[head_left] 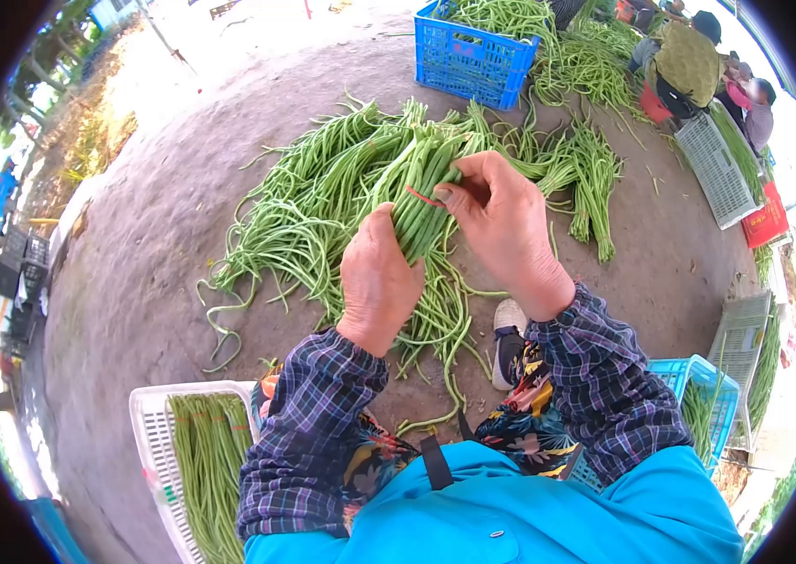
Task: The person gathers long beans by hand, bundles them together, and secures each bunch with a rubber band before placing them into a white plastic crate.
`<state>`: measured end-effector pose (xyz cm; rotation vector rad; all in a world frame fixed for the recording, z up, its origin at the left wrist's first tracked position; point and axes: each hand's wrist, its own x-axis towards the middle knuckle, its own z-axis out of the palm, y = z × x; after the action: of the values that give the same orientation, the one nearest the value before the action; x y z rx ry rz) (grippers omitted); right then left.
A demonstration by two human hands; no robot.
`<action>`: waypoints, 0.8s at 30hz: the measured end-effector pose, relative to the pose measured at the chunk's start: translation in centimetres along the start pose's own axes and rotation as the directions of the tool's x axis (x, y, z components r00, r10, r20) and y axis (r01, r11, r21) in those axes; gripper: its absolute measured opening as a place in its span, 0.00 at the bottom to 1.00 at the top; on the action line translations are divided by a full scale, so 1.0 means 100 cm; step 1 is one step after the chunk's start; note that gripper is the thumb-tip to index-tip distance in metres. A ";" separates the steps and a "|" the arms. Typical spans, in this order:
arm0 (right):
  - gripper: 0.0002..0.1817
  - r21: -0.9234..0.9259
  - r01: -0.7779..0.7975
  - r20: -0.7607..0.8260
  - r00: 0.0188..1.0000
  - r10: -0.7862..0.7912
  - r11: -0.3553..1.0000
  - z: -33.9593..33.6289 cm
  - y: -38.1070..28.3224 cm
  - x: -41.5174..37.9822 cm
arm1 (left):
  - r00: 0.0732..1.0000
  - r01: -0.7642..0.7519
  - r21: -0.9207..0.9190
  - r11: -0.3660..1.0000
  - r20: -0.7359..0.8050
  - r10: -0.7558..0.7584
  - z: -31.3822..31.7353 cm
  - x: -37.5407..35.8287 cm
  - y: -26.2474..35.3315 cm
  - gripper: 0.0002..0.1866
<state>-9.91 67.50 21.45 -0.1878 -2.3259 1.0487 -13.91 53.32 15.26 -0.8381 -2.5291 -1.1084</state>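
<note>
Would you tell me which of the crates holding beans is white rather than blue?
The white crate at lower left, beside the person's left sleeve. The crates at top centre and lower right are blue.

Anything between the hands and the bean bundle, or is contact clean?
Nothing visible in the way. The left hand grips the bean bundle directly from below, and the right hand touches its upper part, where a red band crosses it. The loose beans lie on the ground behind.
</note>
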 end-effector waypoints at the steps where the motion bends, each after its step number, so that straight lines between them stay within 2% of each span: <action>1: 0.11 0.069 -0.098 0.030 0.995 0.096 0.993 0.001 -0.002 0.000 | 1.000 0.002 0.002 1.000 0.000 -0.002 -0.001 0.000 -0.001 0.33; 2: 0.11 0.071 -0.098 0.031 0.995 0.096 0.993 0.001 -0.001 0.000 | 1.000 -0.005 0.007 1.000 -0.002 0.005 -0.001 0.001 -0.003 0.34; 4: 0.10 0.207 -0.131 0.093 0.989 0.114 0.969 -0.001 0.002 0.001 | 1.000 -0.013 0.012 1.000 -0.004 0.013 0.000 0.002 -0.005 0.34; 10: 0.07 0.312 -0.121 0.027 0.993 0.119 0.942 -0.009 0.004 0.007 | 0.999 -0.032 -0.045 0.998 -0.014 0.032 0.002 0.003 0.002 0.31; 17: 0.06 0.382 -0.137 -0.031 0.987 0.160 0.914 -0.010 0.007 0.016 | 0.996 0.078 -0.130 0.988 0.054 -0.071 0.003 0.006 0.012 0.33; 19: 0.09 0.350 -0.040 0.028 0.999 0.032 0.936 -0.014 0.013 0.015 | 0.995 0.094 -0.167 0.981 0.056 -0.086 0.002 0.004 0.007 0.32; 20: 0.09 0.353 -0.032 0.032 0.999 0.022 0.935 -0.015 0.019 0.015 | 0.994 0.098 -0.303 0.948 0.080 -0.077 0.001 0.002 -0.003 0.29; 21: 0.13 0.439 -0.001 -0.039 0.999 0.020 0.898 -0.016 0.022 0.014 | 0.993 0.100 -0.430 0.897 0.102 -0.062 -0.005 0.003 -0.008 0.26; 22: 0.18 0.521 0.035 -0.109 0.994 0.026 0.853 -0.017 0.025 0.012 | 0.994 0.094 -0.423 0.901 0.092 -0.061 -0.012 0.005 -0.011 0.26; 23: 0.27 0.591 -0.099 0.033 0.995 0.098 0.801 -0.020 0.024 0.006 | 0.969 0.229 -0.643 0.731 0.221 -0.110 -0.020 0.006 -0.014 0.25; 24: 0.27 0.593 -0.093 0.030 0.995 0.094 0.800 -0.016 0.023 0.000 | 0.926 0.367 -0.789 0.492 0.360 -0.114 -0.026 0.007 -0.015 0.25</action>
<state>-9.23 70.13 20.63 -0.0544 -1.8802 1.7696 -15.34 50.88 16.49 -0.8493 -2.2221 -2.6220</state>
